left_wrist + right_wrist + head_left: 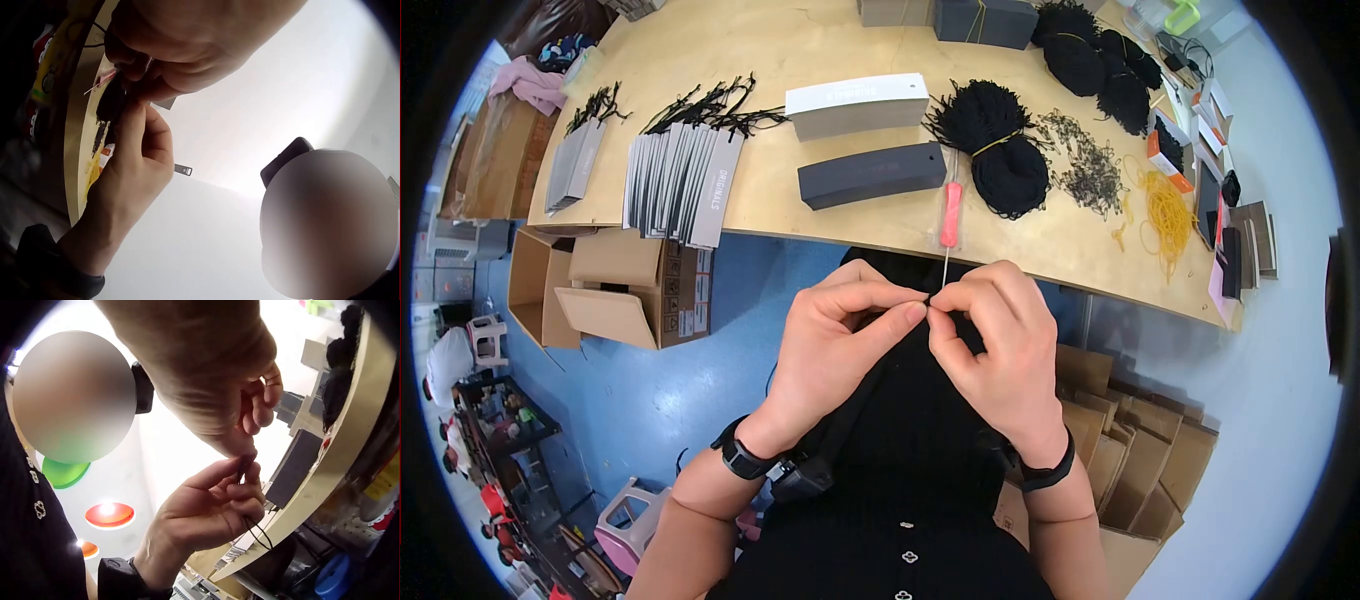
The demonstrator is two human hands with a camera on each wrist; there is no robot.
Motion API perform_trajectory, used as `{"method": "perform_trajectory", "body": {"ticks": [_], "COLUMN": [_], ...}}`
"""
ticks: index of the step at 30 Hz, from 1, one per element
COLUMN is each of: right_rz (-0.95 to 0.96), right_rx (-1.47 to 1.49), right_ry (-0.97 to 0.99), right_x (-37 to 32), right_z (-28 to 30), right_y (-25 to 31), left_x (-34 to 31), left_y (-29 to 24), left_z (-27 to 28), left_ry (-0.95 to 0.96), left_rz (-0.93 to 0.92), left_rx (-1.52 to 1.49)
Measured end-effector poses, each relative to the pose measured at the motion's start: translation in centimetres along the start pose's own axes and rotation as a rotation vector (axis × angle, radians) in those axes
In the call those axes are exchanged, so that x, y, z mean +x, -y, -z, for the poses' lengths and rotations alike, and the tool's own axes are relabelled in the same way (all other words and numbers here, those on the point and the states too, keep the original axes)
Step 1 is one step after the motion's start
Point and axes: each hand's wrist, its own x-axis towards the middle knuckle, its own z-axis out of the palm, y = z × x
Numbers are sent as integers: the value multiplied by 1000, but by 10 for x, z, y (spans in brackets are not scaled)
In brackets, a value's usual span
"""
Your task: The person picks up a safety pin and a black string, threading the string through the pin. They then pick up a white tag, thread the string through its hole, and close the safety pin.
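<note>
Both hands meet fingertip to fingertip just off the table's front edge in the head view. The left hand (825, 335) pinches a small dark piece of cord (928, 299) between thumb and index finger. From the right, the right hand (1005, 350) pinches at the same spot. A thin black cord loop (261, 536) hangs from the left hand (203, 515) in the right wrist view, with the right hand (200, 369) above. The fingers largely hide what lies between them. Behind the fingertips, a red-handled tool (951, 215) lies on the table, its thin metal shaft pointing toward them.
On the table (780, 225) are a dark tag stack (872, 176), a white-topped stack (857, 105), fanned corded tags (675, 185), black cord bundles (1007, 170), loose dark pieces (1085, 160) and yellow bands (1165, 220). Cardboard boxes (615, 285) stand below left.
</note>
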Motion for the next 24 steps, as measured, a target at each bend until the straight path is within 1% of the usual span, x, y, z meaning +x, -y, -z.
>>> {"method": "perform_trajectory", "body": {"ticks": [2, 3, 5, 8, 9, 11, 12, 13, 14, 16, 17, 20, 22, 23, 24], "right_rz": [-221, -222, -288, -312, -313, -346, -348, -379, -411, -424, -436, -427, -430, -392, -354], "right_rx": [193, 194, 266, 258, 254, 339, 338, 415, 494, 533, 572, 551, 529, 459, 388], "right_ry": [110, 110, 171, 174, 174, 152, 152, 178, 203, 190, 178, 179, 177, 146, 115], "right_x": [0, 1, 3, 3, 3, 2, 1, 0, -1, -2, -2, -5, -7, -8, -10], "right_z": [3, 4, 6, 2, 1, -1, -1, -1, 0, 5, 7, 14, 19, 22, 26], "right_y": [-1, 0, 0, -1, -2, -4, -6, -9, -11, -14, -15, -19, -20, -20, -22], "left_x": [0, -1, -1, -2, -2, -2, -2, -1, -1, 0, 1, 3, 4, 5, 7], "left_y": [-2, -3, -3, -2, -2, -1, 0, 0, 0, -2, -3, -3, -1, -2, -3], "left_z": [1, 3, 3, 1, 0, 1, 2, 3, 3, 2, 2, 4, 4, 6, 11], "left_ry": [-7, 5, 19, 23, 32, 42, 80, 119, 119, 103, 105, 110, 118, 123, 144], "left_rz": [-13, -3, 9, -10, 19, 47, 154, 261, 261, 285, 286, 270, 182, 182, 102], "left_rx": [9, 42, 75, 116, 71, 24, -138, -300, -299, -307, -307, -310, -188, -186, -2]}}
